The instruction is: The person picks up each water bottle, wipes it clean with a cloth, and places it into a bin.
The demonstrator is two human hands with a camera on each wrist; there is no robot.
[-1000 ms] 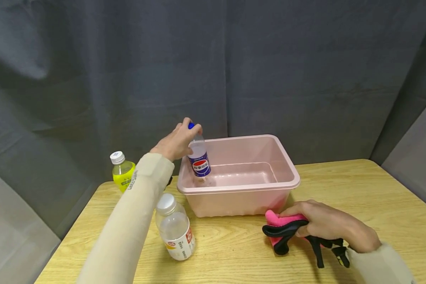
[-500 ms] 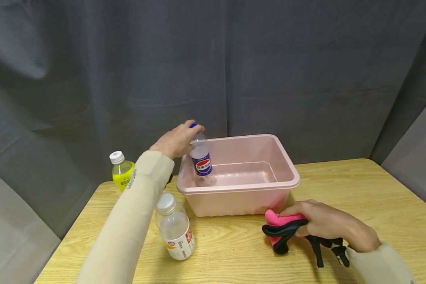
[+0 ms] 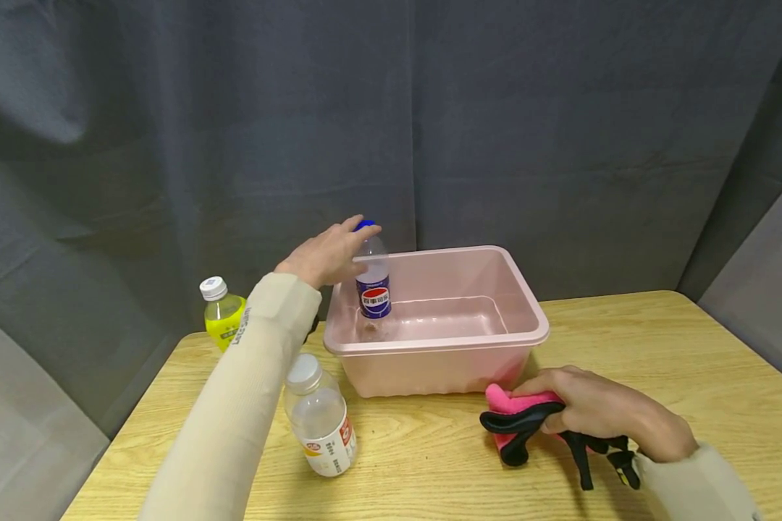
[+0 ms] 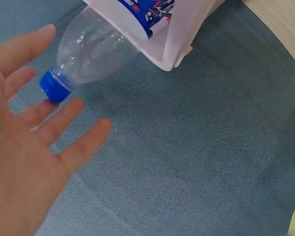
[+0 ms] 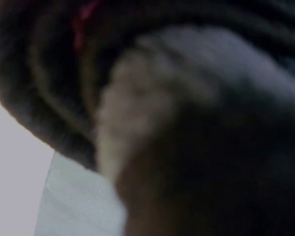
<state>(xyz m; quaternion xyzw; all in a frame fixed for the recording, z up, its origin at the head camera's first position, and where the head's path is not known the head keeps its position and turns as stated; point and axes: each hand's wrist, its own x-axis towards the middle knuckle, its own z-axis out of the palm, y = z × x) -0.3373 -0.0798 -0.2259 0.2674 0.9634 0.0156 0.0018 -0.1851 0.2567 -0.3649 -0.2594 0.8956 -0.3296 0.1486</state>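
Observation:
In the head view, a clear Pepsi bottle [image 3: 374, 295] with a blue cap stands inside the left end of a pink plastic tub [image 3: 439, 347]. My left hand [image 3: 326, 253] is beside the bottle's neck, fingers spread. The left wrist view has the bottle's cap [image 4: 55, 86] between the loosely extended thumb and fingers of that hand [image 4: 34, 142]. My right hand [image 3: 589, 405] grips a soft pink and black fabric item [image 3: 524, 420] with dangling black strips, in front of the tub's right corner. Folded dark fabric [image 5: 49, 88] fills much of the blurred right wrist view.
A clear bottle with a white cap [image 3: 324, 427] stands on the wooden table [image 3: 423, 463], left of centre. Behind my left sleeve is a yellow-labelled bottle [image 3: 224, 315]. A dark grey curtain [image 3: 560, 145] hangs behind the tub.
My left hand has shifted the Pepsi bottle slightly right inside the tub, then loosened its fingers from the neck. My right hand and the fabric item have stayed put.

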